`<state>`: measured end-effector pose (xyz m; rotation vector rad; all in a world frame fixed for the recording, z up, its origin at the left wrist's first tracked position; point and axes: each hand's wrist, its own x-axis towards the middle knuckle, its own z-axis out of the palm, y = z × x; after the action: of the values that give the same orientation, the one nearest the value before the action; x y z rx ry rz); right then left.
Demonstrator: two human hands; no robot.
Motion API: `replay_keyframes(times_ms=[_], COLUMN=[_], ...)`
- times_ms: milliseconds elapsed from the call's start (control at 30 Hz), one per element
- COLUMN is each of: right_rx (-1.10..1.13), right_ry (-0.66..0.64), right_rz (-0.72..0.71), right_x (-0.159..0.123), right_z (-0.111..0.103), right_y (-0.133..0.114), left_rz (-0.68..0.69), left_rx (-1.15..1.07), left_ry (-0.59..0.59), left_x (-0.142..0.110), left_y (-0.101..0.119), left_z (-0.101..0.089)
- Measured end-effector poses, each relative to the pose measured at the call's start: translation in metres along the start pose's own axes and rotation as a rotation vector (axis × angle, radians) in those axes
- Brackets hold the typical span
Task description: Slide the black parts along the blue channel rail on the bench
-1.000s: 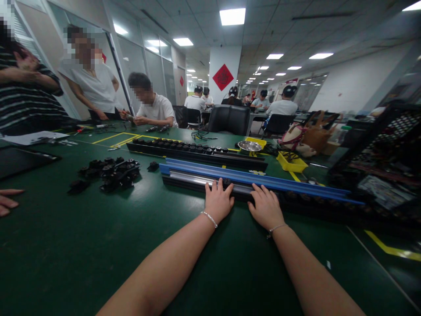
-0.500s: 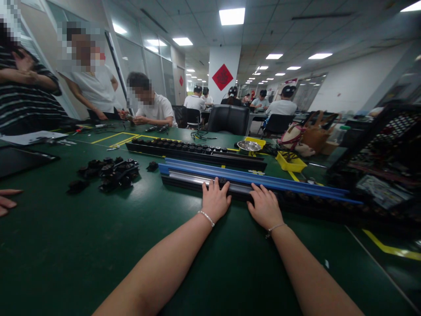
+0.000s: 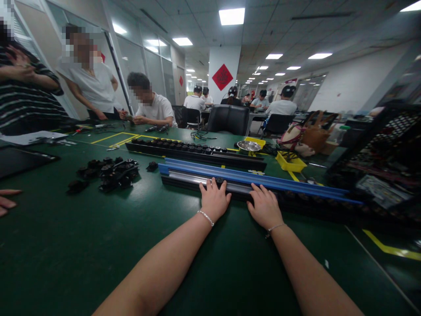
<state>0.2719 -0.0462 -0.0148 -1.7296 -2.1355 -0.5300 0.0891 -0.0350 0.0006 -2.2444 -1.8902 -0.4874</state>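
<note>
My left hand point(image 3: 214, 202) rests with its fingers spread on the near side of a long black channel rail point(image 3: 184, 185) with a shiny inner track. Its fingertips touch or nearly touch a small black part point(image 3: 219, 180) sitting in the track. To the right, my right hand point(image 3: 265, 206) lies on the same rail, fingers stretched out. Along the rail's far side runs a long blue strip point(image 3: 256, 176). More dark parts line the rail's right end, where detail is too dim to make out.
Small black parts point(image 3: 118, 173) lie in a pile at left. Behind the blue strip is a second black rail point(image 3: 197, 156) filled with parts. A metal bowl point(image 3: 249, 146) and a yellow bin point(image 3: 290, 163) stand beyond. Another person's fingers point(image 3: 8, 201) reach in at the left edge.
My left hand has shifted very slightly to the left along the rail. My right hand stays in place. The standing people at the left have moved a little.
</note>
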Motion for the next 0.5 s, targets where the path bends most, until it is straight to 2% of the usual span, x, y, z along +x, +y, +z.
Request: replay_keyframes(times_ms=[233, 500], right_rx=[0.006, 0.025], right_ry=[-0.01, -0.011], right_rz=[0.008, 0.011], right_x=[0.0002, -0.0001], right_z=[-0.0012, -0.0014], right_y=[-0.0004, -0.0001], left_rz=[-0.011, -0.02], left_rx=[-0.007, -0.007], left_ry=[-0.036, -0.021], left_x=[0.0003, 0.0012], left_y=[-0.003, -0.0045], left_z=[-0.0023, -0.0012])
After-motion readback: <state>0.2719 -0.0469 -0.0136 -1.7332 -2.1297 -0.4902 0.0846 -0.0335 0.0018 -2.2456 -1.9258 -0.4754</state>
